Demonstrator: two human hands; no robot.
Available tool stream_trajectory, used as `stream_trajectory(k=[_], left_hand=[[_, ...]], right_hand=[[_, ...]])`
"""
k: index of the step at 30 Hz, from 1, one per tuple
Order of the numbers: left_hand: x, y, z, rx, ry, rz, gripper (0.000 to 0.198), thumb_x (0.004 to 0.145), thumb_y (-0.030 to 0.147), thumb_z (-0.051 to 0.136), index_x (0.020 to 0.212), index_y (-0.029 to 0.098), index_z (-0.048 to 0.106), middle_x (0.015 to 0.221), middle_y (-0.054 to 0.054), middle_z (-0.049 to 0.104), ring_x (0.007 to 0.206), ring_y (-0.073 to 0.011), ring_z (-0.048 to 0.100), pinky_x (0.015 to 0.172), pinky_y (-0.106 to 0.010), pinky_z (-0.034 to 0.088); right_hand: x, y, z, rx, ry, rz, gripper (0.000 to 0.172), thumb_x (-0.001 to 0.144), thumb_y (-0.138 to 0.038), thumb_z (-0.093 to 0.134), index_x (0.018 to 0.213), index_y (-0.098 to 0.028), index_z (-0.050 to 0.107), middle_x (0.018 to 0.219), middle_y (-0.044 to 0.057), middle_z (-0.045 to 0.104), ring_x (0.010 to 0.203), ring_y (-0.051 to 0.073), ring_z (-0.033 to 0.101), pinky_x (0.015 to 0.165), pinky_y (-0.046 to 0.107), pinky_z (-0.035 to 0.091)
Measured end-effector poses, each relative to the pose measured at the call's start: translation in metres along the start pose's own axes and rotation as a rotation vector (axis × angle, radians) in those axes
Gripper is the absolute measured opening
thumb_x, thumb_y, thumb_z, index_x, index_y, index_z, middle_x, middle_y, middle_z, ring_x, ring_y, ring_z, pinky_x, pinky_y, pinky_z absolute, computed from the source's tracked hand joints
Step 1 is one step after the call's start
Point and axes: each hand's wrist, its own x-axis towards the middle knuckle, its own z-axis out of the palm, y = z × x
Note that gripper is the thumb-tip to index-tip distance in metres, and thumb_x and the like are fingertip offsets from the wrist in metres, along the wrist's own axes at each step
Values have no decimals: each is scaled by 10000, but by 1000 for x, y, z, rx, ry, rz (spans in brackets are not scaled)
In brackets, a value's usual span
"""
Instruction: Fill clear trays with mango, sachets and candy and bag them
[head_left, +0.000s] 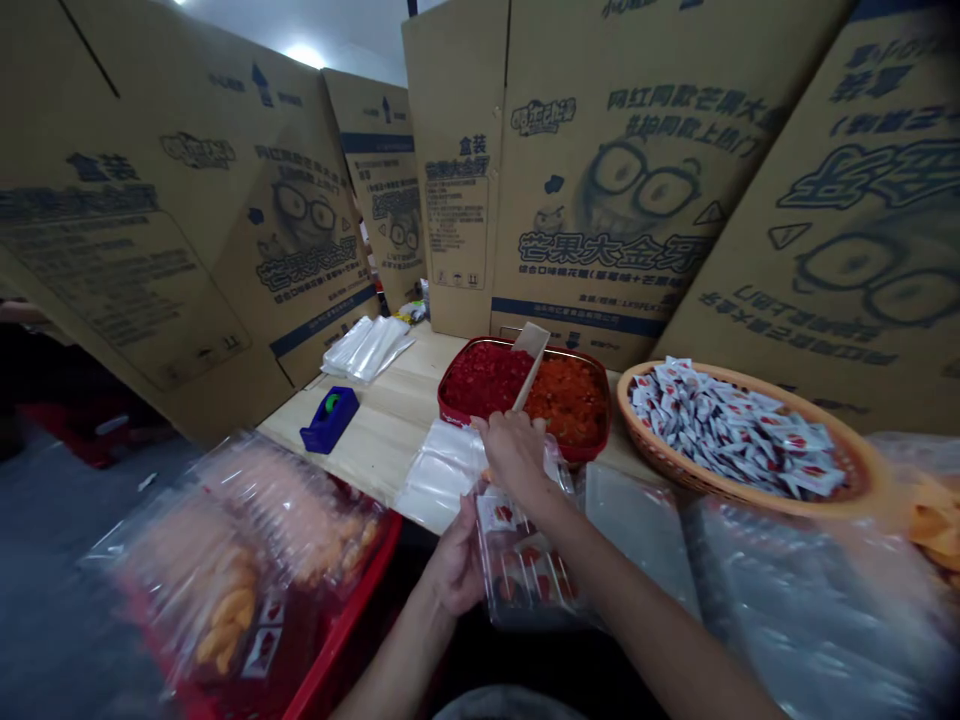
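Two bare hands work at a wooden table (360,470) in the head view. The left hand (457,560) clamps a clear plastic bag (521,565) of printed sachets; the right hand (514,450) rests at its mouth, fingers together, any grip unclear, just before a red tray (450,385) of red and orange pieces. Around lie a wicker basket (637,430) of sachets, a blue tape dispenser (330,420), flat printed cartons (600,170) and a red crate (352,630) of filled bags.

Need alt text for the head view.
A bare left hand grips a clear plastic bag of red-and-white sachets, a bare right hand at its top, over a light wooden table. Beyond are a red tray of red and orange pieces, a woven orange basket of sachets and printed cardboard boxes.
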Motion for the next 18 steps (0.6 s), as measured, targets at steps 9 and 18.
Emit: stream_trajectory(k=[9, 18], left_hand=[[-6, 6, 5, 133, 69, 86, 749, 660, 67, 645, 1304, 288, 332, 999, -71, 629, 877, -241, 625, 760, -404, 476], [-10, 17, 1, 122, 83, 83, 690, 637, 38, 604, 1245, 293, 401, 1053, -57, 606, 938, -244, 608, 800, -410, 469]], right_hand=[[7, -6, 26, -4, 30, 0, 353, 889, -407, 385, 876, -123, 595, 889, 142, 623, 899, 278, 512, 720, 359, 271], [-8, 28, 1, 433, 32, 206, 248, 792, -350, 544, 932, -152, 594, 1057, 136, 585, 1035, 274, 480, 840, 408, 346]])
